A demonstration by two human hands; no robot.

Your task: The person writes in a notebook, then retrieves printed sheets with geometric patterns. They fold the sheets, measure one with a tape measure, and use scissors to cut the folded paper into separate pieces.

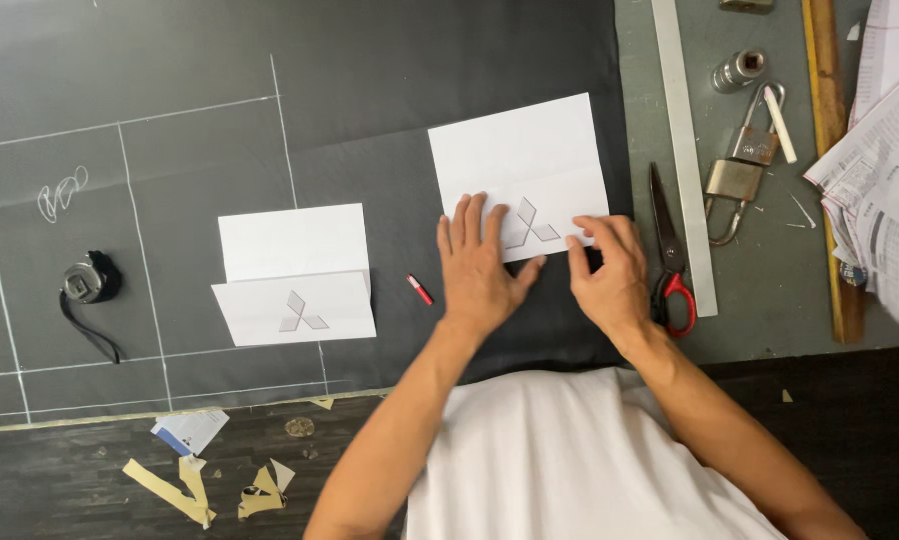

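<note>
The white paper sheet with a grey three-diamond cutout [519, 165] lies on the dark fabric [369, 60], long axis left-right, slightly tilted. The left hand [479, 265] presses it flat, fingers spread. The right hand [609, 275] pinches its lower right edge, hiding that corner.

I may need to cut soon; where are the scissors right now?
In the head view, the red-handled scissors lie just right of the right hand, against the long metal ruler.

Printed white newspapers [884, 150] heaped at right edge.
</note>
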